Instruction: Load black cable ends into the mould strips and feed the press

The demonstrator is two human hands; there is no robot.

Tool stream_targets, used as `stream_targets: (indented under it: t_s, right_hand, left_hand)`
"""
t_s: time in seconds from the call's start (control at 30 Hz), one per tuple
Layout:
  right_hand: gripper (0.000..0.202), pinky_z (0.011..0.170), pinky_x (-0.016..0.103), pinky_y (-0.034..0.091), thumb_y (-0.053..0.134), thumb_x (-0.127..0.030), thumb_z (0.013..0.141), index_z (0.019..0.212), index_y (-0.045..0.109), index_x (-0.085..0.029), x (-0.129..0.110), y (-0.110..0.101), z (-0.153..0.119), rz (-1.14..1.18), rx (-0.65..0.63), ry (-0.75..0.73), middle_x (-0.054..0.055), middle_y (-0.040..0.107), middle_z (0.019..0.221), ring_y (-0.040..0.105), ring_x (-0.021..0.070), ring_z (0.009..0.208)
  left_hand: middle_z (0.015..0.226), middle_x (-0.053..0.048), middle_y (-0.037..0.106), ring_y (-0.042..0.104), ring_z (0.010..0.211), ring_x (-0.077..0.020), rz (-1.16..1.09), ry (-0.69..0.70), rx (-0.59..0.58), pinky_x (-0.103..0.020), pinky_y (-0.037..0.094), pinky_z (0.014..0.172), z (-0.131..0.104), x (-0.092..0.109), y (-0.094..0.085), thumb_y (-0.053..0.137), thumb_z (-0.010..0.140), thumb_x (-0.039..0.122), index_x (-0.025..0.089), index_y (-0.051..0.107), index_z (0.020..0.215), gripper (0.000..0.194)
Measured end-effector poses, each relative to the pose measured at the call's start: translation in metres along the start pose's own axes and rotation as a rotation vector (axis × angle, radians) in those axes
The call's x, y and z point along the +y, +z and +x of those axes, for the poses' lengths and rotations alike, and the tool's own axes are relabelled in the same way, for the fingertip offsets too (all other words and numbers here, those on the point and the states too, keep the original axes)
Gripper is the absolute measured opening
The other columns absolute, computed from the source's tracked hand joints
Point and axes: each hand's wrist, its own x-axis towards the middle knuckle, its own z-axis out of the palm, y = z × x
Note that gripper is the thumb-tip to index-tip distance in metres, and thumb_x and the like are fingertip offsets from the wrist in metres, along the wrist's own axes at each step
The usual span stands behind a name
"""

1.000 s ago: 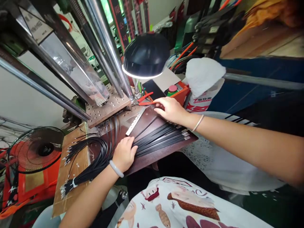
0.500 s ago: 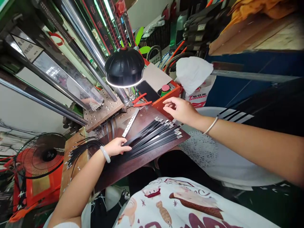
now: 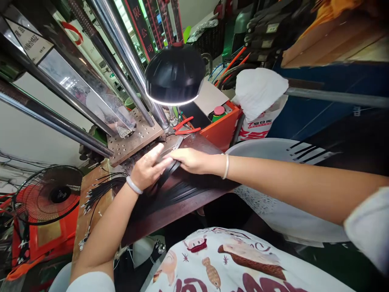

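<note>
Black flat strips (image 3: 182, 191) lie fanned on the dark reddish-brown table (image 3: 158, 221). Above them my right hand (image 3: 190, 159) is closed round a few black strips, whose ends show just below its fingertips. My left hand (image 3: 148, 167) is beside it on the left, fingers spread and their tips close to the right hand; whether it touches the strips is blurred. Behind both hands a metal bar (image 3: 178, 142) lies on the table, partly covered by the fingers. The far ends of the fanned strips are hard to make out.
A lit black lamp (image 3: 175, 75) hangs over the table's back, near red-handled pliers (image 3: 187, 131) and an orange box (image 3: 221, 129). A perforated press plate (image 3: 136, 138) stands behind left. Black cables (image 3: 103, 190) lie at left, and a fan (image 3: 48, 194) stands beyond.
My right hand has come left and down from above the strips' ends and closed on some strips. My left hand has lifted off the bundle, slightly up, with its fingers opened. The view has shifted slightly.
</note>
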Motion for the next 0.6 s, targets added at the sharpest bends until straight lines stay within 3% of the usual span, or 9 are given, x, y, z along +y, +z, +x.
stream_targets:
  t_s: [0.07, 0.1, 0.17, 0.23, 0.3, 0.37, 0.47, 0.6]
  right_hand:
    - [0.023, 0.082, 0.028, 0.044, 0.047, -0.013, 0.088, 0.097, 0.067, -0.016, 0.007, 0.001, 0.022, 0.080, -0.088, -0.108, 0.005, 0.069, 0.097, 0.059, 0.0174, 0.089]
    - [0.019, 0.082, 0.029, 0.044, 0.051, -0.016, 0.087, 0.095, 0.068, -0.015, 0.013, 0.002, 0.030, 0.080, -0.117, -0.122, 0.005, 0.068, 0.094, 0.058, 0.0186, 0.089]
    - [0.015, 0.082, 0.035, 0.042, 0.061, -0.020, 0.083, 0.093, 0.068, -0.013, 0.029, 0.003, 0.039, 0.026, -0.142, -0.099, 0.008, 0.066, 0.093, 0.056, 0.0231, 0.091]
    - [0.018, 0.083, 0.039, 0.041, 0.065, -0.022, 0.080, 0.096, 0.068, -0.013, 0.043, 0.005, 0.036, -0.051, -0.175, -0.067, 0.011, 0.065, 0.094, 0.055, 0.0263, 0.094]
    - [0.018, 0.084, 0.040, 0.041, 0.063, -0.024, 0.085, 0.100, 0.068, -0.015, 0.047, 0.009, 0.026, -0.104, -0.201, -0.029, 0.012, 0.063, 0.096, 0.055, 0.0263, 0.095]
    - [0.019, 0.086, 0.039, 0.042, 0.061, -0.025, 0.087, 0.102, 0.068, -0.016, 0.039, 0.013, 0.016, -0.081, -0.209, 0.037, 0.012, 0.064, 0.099, 0.056, 0.0263, 0.098]
    - [0.024, 0.086, 0.036, 0.045, 0.069, -0.022, 0.079, 0.103, 0.068, -0.017, 0.020, 0.017, 0.013, 0.092, -0.174, 0.190, 0.011, 0.066, 0.103, 0.059, 0.0256, 0.100]
    - [0.038, 0.079, 0.029, 0.047, 0.075, -0.020, 0.070, 0.107, 0.067, -0.015, 0.009, 0.018, 0.028, 0.459, -0.077, 0.364, 0.007, 0.070, 0.103, 0.063, 0.0197, 0.091]
  left_hand:
    - [0.123, -0.007, 0.066, 0.053, 0.128, -0.0235, -0.043, 0.157, -0.050, -0.046, 0.043, 0.110, 0.003, 0.001, 0.001, 0.051, 0.095, 0.036, 0.023, 0.072, 0.104, 0.025]
    - [0.117, -0.006, 0.070, 0.057, 0.124, -0.0224, -0.088, 0.159, -0.036, -0.045, 0.045, 0.109, 0.004, 0.002, 0.003, 0.051, 0.096, 0.035, 0.022, 0.072, 0.101, 0.026]
    - [0.106, -0.008, 0.073, 0.066, 0.108, -0.0204, -0.179, -0.004, 0.088, -0.039, 0.052, 0.100, 0.006, 0.001, 0.005, 0.052, 0.095, 0.037, 0.019, 0.072, 0.099, 0.027]
    - [0.099, -0.009, 0.074, 0.070, 0.094, -0.0188, -0.264, -0.264, 0.239, -0.032, 0.056, 0.089, 0.004, -0.003, 0.006, 0.054, 0.094, 0.039, 0.017, 0.072, 0.097, 0.029]
    - [0.092, -0.009, 0.074, 0.070, 0.087, -0.0185, -0.326, -0.453, 0.284, -0.030, 0.056, 0.083, -0.001, -0.011, 0.008, 0.055, 0.092, 0.042, 0.015, 0.072, 0.092, 0.031]
    - [0.088, -0.008, 0.074, 0.069, 0.085, -0.0187, -0.327, -0.520, 0.240, -0.031, 0.054, 0.084, -0.005, -0.020, 0.013, 0.055, 0.092, 0.041, 0.016, 0.073, 0.087, 0.031]
    - [0.088, -0.008, 0.072, 0.067, 0.085, -0.0191, -0.286, -0.513, 0.223, -0.032, 0.053, 0.085, -0.008, -0.030, 0.022, 0.061, 0.086, 0.040, 0.017, 0.074, 0.081, 0.027]
    - [0.082, -0.006, 0.073, 0.067, 0.071, -0.0186, -0.449, -0.624, 0.286, -0.030, 0.056, 0.067, -0.008, -0.032, 0.032, 0.072, 0.075, 0.046, 0.016, 0.075, 0.086, 0.031]
